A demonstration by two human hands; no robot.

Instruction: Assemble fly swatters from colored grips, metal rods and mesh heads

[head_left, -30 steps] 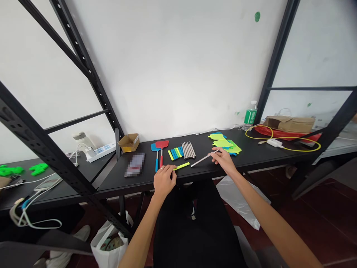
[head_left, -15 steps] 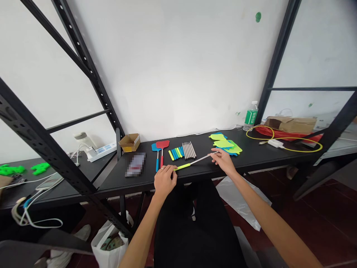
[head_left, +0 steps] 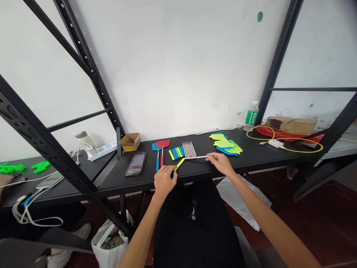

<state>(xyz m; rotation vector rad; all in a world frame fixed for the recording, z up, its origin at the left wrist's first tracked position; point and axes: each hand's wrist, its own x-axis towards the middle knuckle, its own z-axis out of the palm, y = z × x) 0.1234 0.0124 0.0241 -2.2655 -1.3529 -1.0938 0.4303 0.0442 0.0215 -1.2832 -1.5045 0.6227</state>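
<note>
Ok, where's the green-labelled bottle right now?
In the head view, the bottle stands on the right, beside the black post, left of the cardboard box.

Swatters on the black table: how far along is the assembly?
Two look done: a blue swatter and a red swatter. In hand: the left hand holds a yellow handle, the right hand a metal rod; whether they join is unclear. Remaining, it seems: loose handles, loose rods and flat heads, lying apart.

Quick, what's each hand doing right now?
Left hand: closed on a yellow-green handle.
Right hand: closed, fingers pinching a metal rod.
</note>
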